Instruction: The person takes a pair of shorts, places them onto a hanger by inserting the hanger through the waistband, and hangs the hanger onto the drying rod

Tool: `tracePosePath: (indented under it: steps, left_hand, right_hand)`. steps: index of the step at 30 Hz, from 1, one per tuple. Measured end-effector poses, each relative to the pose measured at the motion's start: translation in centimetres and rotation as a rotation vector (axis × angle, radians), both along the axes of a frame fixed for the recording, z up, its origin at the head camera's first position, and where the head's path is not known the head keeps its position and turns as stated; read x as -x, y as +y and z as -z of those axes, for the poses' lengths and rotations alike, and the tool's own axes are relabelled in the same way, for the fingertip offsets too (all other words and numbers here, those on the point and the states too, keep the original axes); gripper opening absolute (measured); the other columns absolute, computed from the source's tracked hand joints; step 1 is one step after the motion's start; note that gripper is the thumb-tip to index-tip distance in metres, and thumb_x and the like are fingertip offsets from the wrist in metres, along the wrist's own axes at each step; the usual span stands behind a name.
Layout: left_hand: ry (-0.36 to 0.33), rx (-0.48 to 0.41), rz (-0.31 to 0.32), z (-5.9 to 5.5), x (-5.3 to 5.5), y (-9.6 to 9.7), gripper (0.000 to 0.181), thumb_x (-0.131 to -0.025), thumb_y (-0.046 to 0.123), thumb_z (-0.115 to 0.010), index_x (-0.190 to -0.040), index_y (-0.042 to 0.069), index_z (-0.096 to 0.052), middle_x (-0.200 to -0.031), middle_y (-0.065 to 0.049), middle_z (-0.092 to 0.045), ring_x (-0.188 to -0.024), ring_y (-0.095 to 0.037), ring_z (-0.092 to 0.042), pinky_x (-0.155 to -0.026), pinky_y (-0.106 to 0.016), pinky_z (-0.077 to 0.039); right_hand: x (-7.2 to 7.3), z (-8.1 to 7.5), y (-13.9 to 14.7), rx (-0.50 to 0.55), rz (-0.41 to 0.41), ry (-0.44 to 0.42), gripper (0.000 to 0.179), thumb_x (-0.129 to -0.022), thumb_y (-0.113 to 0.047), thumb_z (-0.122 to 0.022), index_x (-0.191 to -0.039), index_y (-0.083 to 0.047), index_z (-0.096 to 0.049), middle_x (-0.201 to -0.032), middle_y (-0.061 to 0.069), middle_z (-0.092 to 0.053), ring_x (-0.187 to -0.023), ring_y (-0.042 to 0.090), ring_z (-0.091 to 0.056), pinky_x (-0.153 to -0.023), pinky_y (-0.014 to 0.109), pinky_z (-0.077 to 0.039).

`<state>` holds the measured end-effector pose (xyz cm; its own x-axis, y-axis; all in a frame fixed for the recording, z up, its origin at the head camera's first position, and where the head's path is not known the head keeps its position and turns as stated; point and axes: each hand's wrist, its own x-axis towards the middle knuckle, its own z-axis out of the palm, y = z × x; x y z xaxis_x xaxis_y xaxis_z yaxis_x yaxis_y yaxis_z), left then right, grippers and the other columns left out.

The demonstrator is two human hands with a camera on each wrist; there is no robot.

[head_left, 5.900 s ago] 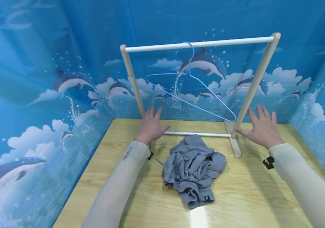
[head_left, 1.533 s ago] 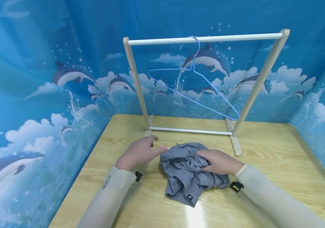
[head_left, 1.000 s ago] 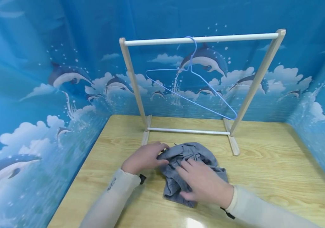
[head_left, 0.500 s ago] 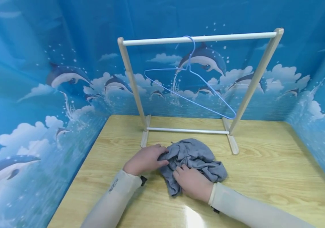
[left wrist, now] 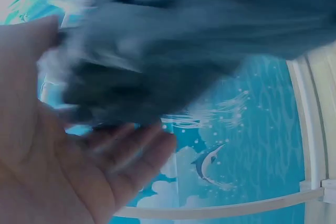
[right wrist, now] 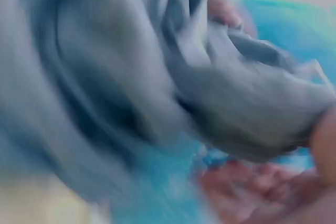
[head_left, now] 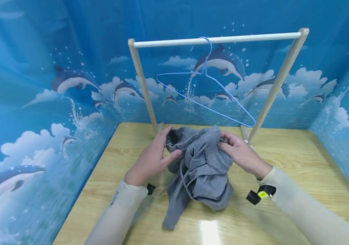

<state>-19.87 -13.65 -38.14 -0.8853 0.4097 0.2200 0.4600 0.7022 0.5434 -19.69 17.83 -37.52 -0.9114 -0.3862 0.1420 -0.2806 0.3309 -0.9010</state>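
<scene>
Right fingers (head_left: 232, 137) — round grey garment (head_left: 208, 173).

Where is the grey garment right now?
In the head view, the grey garment is slightly right of centre, between the left hand and the right hand, which pinches its upper edge, in front of the rack.

We're looking at matt grey cloth in the garment (head_left: 212, 180), soft and heavily wrinkled, its waistband gathered rough, with a smooth flat cord (head_left: 184, 180) on the left. Near us, the table (head_left: 300, 149) shows pale wood grain under a gloss, glaring white at the near edge! Far side now: plain matt wood uprights (head_left: 280, 81), a smooth white bar (head_left: 254, 38), a slick, thin blue hanger (head_left: 205, 68). And left, we see the backdrop (head_left: 54, 34), smooth with a faint sheen.
</scene>
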Motion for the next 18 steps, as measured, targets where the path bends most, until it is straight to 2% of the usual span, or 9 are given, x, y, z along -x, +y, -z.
tracePosePath:
  steps: [1,2,4,6,8,10,12,15,18]
  left_hand:
    - [0.002,0.008,-0.005,0.0,0.1,0.1,0.087,-0.1,0.061,-0.056,-0.166,0.037,-0.004,-0.171,-0.003,-0.02,-0.128,-0.032,-0.059,-0.104,-0.054,-0.05]
    - [-0.006,0.023,-0.014,0.1,0.2,0.1,0.09,-0.1,0.057,-0.06,-0.167,0.035,-0.004,-0.171,-0.004,-0.02,-0.136,-0.032,-0.053,-0.107,-0.054,-0.048]
    - [-0.05,0.068,-0.035,0.6,0.5,0.1,0.094,-0.099,0.051,-0.066,-0.168,0.029,-0.006,-0.171,-0.008,-0.022,-0.14,-0.033,-0.049,-0.11,-0.054,-0.046]
    - [-0.111,0.125,-0.068,1.1,0.5,-0.1,0.093,-0.098,0.046,-0.071,-0.167,0.019,-0.016,-0.167,-0.012,-0.03,-0.147,-0.034,-0.04,-0.114,-0.055,-0.041]
    - [-0.192,0.201,-0.103,1.7,0.4,-0.3,0.086,-0.095,0.048,-0.074,-0.161,0.011,-0.033,-0.155,-0.015,-0.047,-0.137,-0.033,-0.052,-0.107,-0.054,-0.047]
    - [-0.283,0.277,-0.114,2.1,0.2,-0.4,0.078,-0.092,0.051,-0.076,-0.151,0.008,-0.049,-0.14,-0.014,-0.061,-0.122,-0.032,-0.062,-0.098,-0.052,-0.053]
    - [-0.364,0.349,-0.098,2.7,0.0,-0.4,0.077,-0.089,0.054,-0.077,-0.146,0.007,-0.055,-0.13,-0.013,-0.067,-0.113,-0.03,-0.066,-0.093,-0.05,-0.054]
    - [-0.457,0.396,-0.04,3.9,-0.3,-0.2,0.086,-0.088,0.056,-0.078,-0.152,0.006,-0.048,-0.138,-0.014,-0.064,-0.121,-0.031,-0.064,-0.099,-0.049,-0.052]
    - [-0.486,0.391,0.026,5.2,-0.4,0.3,0.095,-0.089,0.055,-0.077,-0.159,0.004,-0.038,-0.151,-0.016,-0.054,-0.134,-0.032,-0.056,-0.109,-0.049,-0.047]
  right_hand:
    - [-0.1,-0.2,0.1,-0.079,0.049,0.057,0.043,-0.107,-0.011,-0.049,-0.148,0.003,-0.045,-0.142,0.022,-0.053,-0.127,0.032,-0.056,-0.101,0.045,-0.052]
    - [-0.2,-0.2,0.2,-0.177,0.092,0.136,0.045,-0.107,-0.012,-0.052,-0.149,0.002,-0.044,-0.143,0.022,-0.053,-0.128,0.035,-0.055,-0.101,0.049,-0.051]
    - [-0.7,0.0,-0.1,-0.373,0.158,0.325,0.051,-0.103,-0.014,-0.06,-0.148,0.002,-0.045,-0.142,0.021,-0.054,-0.128,0.038,-0.055,-0.101,0.055,-0.05]
    - [-1.3,0.6,-0.8,-0.502,0.167,0.487,0.053,-0.097,-0.017,-0.068,-0.143,0.003,-0.052,-0.138,0.021,-0.058,-0.124,0.038,-0.058,-0.1,0.056,-0.05]
    - [-2.3,1.3,-1.9,-0.6,0.105,0.577,0.057,-0.092,-0.026,-0.075,-0.137,0.003,-0.058,-0.131,0.02,-0.062,-0.118,0.037,-0.062,-0.099,0.055,-0.052]
    - [-3.3,2.2,-3.0,-0.697,-0.003,0.57,0.07,-0.087,-0.04,-0.08,-0.138,0.002,-0.058,-0.133,0.019,-0.062,-0.12,0.036,-0.061,-0.1,0.054,-0.052]
    - [-4.1,3.3,-3.9,-0.786,-0.119,0.481,0.089,-0.084,-0.054,-0.081,-0.147,0.001,-0.052,-0.143,0.021,-0.056,-0.129,0.039,-0.056,-0.101,0.055,-0.052]
    - [-4.7,5.3,-4.9,-0.904,-0.221,0.348,0.111,-0.077,-0.066,-0.082,-0.157,-0.001,-0.04,-0.153,0.024,-0.045,-0.139,0.045,-0.046,-0.102,0.057,-0.051]
    - [-4.3,7.4,-5.7,-0.993,-0.25,0.376,0.108,-0.076,-0.061,-0.085,-0.154,0.0,-0.043,-0.147,0.023,-0.051,-0.132,0.045,-0.052,-0.095,0.053,-0.056]
